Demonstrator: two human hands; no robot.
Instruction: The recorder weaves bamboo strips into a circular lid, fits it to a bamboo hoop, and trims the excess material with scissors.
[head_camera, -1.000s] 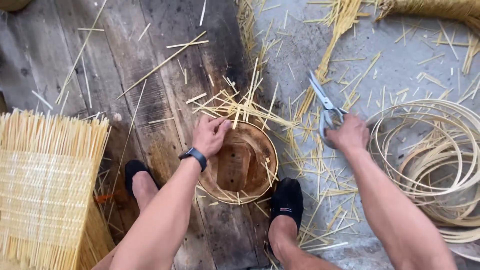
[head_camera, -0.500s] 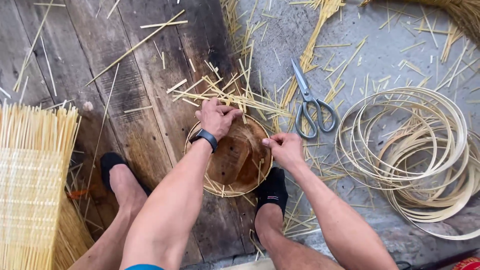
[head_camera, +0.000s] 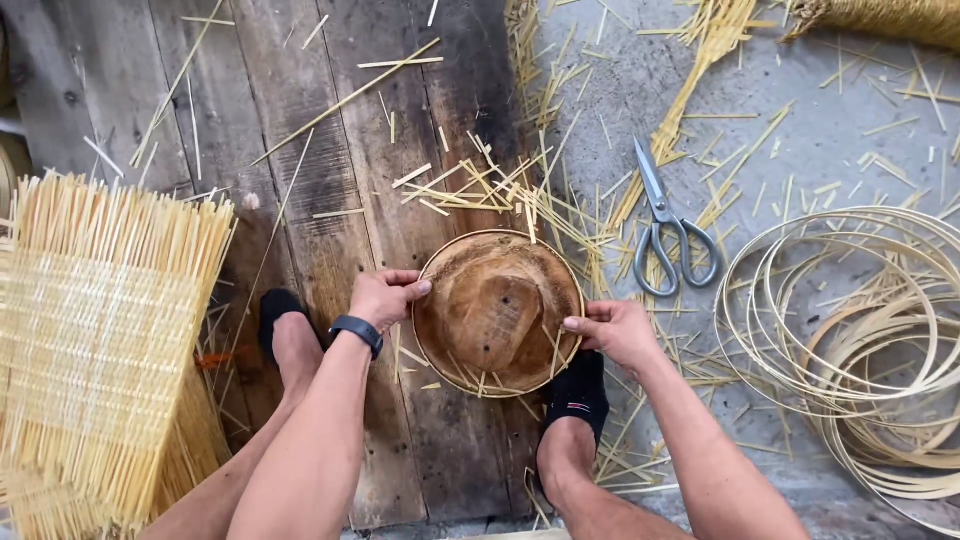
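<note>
Since a second ago I see the right hand (head_camera: 618, 332) has let go of the grey metal scissors (head_camera: 664, 238), now lying on the grey floor (head_camera: 850, 130) beyond it, and come in to the round brown woven bamboo tray (head_camera: 498, 312) on the dark wooden planks (head_camera: 300, 150). The tray lies squarely between both hands, between my feet in black socks (head_camera: 578, 390). Left hand (head_camera: 384, 297) grips the left rim with fingers curled, right fingers pinch the right rim, forearms angled inward.

round basket (head_camera: 497, 312) sits between both feet, scissors (head_camera: 665, 228) to its right, woven mat (head_camera: 95, 340) far left, coiled strips (head_camera: 860, 340) far right
</note>
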